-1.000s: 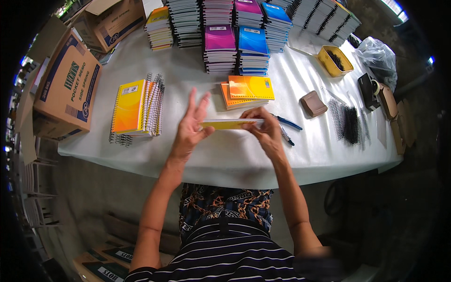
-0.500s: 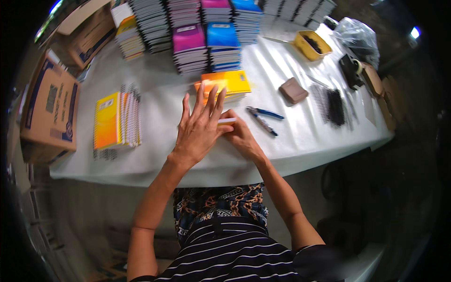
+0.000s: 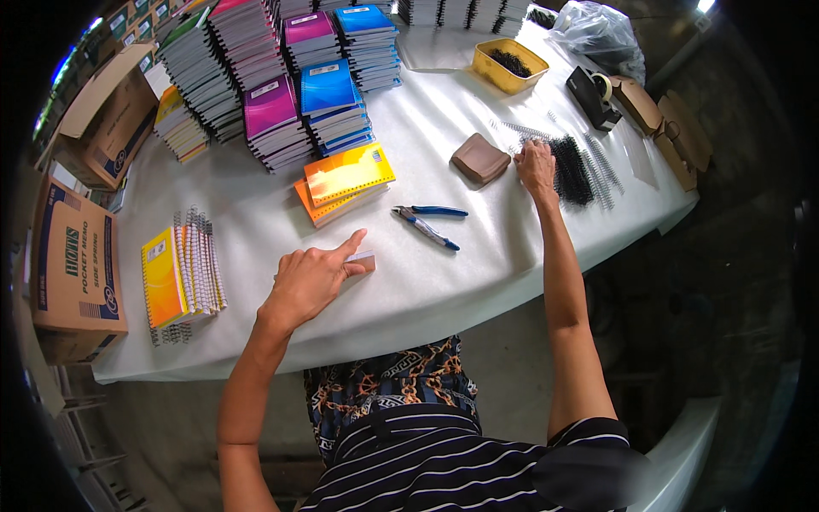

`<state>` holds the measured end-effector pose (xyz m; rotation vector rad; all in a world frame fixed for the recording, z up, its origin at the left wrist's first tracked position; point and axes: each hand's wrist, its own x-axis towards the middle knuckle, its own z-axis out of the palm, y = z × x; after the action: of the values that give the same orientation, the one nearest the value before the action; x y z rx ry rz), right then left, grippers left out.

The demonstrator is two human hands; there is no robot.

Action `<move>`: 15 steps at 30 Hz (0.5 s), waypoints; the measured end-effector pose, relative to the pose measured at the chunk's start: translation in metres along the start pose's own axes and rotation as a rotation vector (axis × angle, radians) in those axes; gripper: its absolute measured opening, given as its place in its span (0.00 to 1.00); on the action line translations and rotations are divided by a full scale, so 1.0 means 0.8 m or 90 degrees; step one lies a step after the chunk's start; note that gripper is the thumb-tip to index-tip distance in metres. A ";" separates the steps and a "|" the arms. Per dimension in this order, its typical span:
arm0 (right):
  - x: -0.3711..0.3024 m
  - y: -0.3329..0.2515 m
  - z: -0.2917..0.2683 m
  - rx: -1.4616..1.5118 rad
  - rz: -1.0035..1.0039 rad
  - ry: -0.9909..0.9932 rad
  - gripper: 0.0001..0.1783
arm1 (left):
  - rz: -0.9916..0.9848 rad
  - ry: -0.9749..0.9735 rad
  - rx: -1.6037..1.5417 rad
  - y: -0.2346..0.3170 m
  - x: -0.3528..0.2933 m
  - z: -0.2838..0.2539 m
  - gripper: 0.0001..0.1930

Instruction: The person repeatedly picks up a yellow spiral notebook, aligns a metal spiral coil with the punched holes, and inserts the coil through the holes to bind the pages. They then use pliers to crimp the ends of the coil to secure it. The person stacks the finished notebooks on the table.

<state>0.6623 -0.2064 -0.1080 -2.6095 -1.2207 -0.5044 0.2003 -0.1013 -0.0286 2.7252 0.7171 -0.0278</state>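
My left hand is closed round a small notebook near the table's front, thumb and forefinger on it; most of it is hidden behind the hand. My right hand reaches far to the right, its fingers bunched at the left edge of a pile of black spiral binding coils, where thinner grey coils also lie. What its fingertips grip is too small to make out. Yellow-orange notebooks with punched edges are stacked ahead of my left hand. Blue-handled pliers lie between my hands.
Coil-bound yellow notebooks stand at left beside a cardboard box. Tall piles of purple notebooks and blue notebooks rise behind. A brown block, a yellow tub of coils and a tape dispenser are farther right.
My right hand has left the notebook and moved right to the coils. My left hand has gone from spread fingers to holding the notebook. The view has shifted to the right.
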 end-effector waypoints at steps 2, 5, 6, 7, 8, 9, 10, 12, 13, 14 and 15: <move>0.001 0.002 -0.003 -0.014 -0.023 -0.030 0.14 | -0.026 -0.012 0.021 -0.001 0.002 0.001 0.27; -0.002 -0.007 -0.028 0.044 -0.045 0.006 0.12 | -0.029 0.020 -0.019 -0.001 0.000 0.001 0.28; -0.005 -0.017 -0.042 0.048 -0.064 0.026 0.11 | -0.019 0.027 -0.017 -0.003 0.000 0.001 0.27; -0.011 -0.033 -0.060 0.098 -0.103 0.069 0.10 | -0.006 0.036 -0.017 -0.003 0.000 0.000 0.27; -0.022 -0.068 -0.084 0.164 -0.142 0.064 0.09 | -0.003 0.044 -0.015 -0.005 -0.001 0.001 0.27; -0.042 -0.111 -0.116 0.279 -0.167 0.036 0.08 | 0.001 0.063 -0.008 -0.007 -0.003 0.004 0.27; -0.061 -0.140 -0.131 0.479 -0.243 -0.040 0.12 | 0.014 0.080 -0.002 -0.007 -0.001 0.009 0.27; -0.110 -0.211 -0.160 0.624 -0.316 -0.166 0.13 | 0.013 0.094 0.007 -0.009 -0.004 0.011 0.26; -0.129 -0.236 -0.169 0.665 -0.327 -0.200 0.11 | 0.010 0.094 0.005 -0.007 -0.004 0.010 0.26; -0.143 -0.248 -0.162 0.708 -0.299 -0.241 0.09 | 0.013 0.096 0.003 -0.004 -0.002 0.009 0.26; -0.147 -0.253 -0.162 0.680 -0.284 -0.296 0.09 | 0.002 0.091 0.018 0.001 -0.002 0.007 0.26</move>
<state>0.4073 -0.2041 -0.0253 -1.5563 -1.5928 0.6035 0.1998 -0.1042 -0.0335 2.7765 0.7557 0.1608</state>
